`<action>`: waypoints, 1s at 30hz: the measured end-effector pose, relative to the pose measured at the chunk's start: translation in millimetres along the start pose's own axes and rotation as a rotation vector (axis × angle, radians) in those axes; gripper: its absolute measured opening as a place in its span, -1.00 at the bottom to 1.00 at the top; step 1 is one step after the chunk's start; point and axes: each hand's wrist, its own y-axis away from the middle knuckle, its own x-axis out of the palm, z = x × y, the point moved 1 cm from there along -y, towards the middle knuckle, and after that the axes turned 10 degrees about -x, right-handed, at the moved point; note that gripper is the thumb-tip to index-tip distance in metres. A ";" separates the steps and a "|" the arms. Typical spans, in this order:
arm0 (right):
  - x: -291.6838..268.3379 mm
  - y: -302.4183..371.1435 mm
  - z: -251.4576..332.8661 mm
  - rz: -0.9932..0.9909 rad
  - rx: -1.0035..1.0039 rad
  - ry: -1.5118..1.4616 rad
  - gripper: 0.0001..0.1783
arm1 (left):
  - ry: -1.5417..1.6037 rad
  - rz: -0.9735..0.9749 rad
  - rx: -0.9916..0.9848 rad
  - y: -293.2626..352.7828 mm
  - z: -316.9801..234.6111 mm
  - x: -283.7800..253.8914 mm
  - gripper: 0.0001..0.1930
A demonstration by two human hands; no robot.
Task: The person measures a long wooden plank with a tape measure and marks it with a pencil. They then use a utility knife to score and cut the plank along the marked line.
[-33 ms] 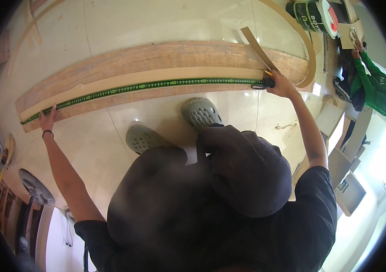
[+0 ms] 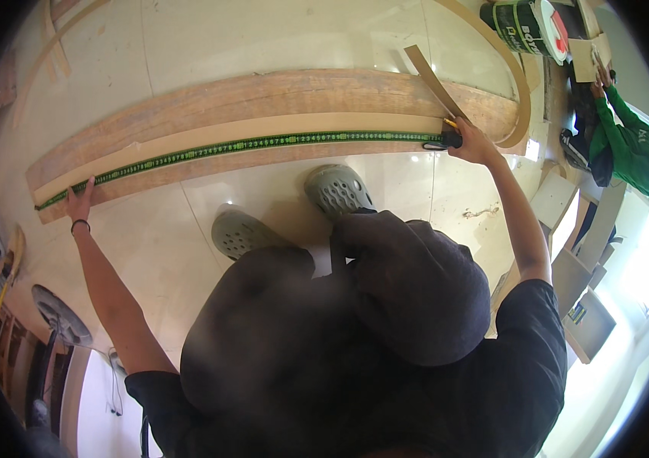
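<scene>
A green-and-black tape measure blade (image 2: 256, 143) lies stretched along a narrow tan strip (image 2: 278, 125) on a long wooden board (image 2: 263, 90) on the floor. Near the board's left end, my left hand (image 2: 80, 201) presses the blade down, its thumb and fingers at the blade's edges. At the right, my right hand (image 2: 475, 143) is closed round the dark tape measure case (image 2: 451, 140). A yellow pencil (image 2: 452, 123) sticks out from those same fingers. The blade's far left end reaches the board's corner.
A thin curved strip (image 2: 524, 99) loops round the board's right end, its tip (image 2: 433, 76) lying across the board. Back right stands a bucket (image 2: 526, 29); a person in green (image 2: 637, 149) works beyond. Box-like wooden pieces (image 2: 561, 206) sit at right, a round-based stand (image 2: 61, 314) at left.
</scene>
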 end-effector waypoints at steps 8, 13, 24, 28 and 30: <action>-6.8 1.7 17.8 -0.080 0.008 -0.018 -0.43 | -0.011 0.018 -0.009 -2.7 1.3 1.2 0.33; -22.6 11.9 42.0 -0.450 -0.013 -0.014 -0.62 | -0.076 0.025 -0.024 -9.4 4.6 3.4 0.35; 23.2 39.9 125.0 -0.968 0.111 -0.519 -0.68 | -0.055 0.021 0.002 -15.6 4.9 3.6 0.36; 47.3 42.5 114.9 -0.917 0.096 -0.382 -0.74 | -0.073 0.023 -0.010 -9.0 -0.5 -1.0 0.36; 55.1 46.5 102.6 -0.866 0.141 -0.399 -0.75 | -0.031 0.000 0.053 -3.9 -5.1 -0.5 0.30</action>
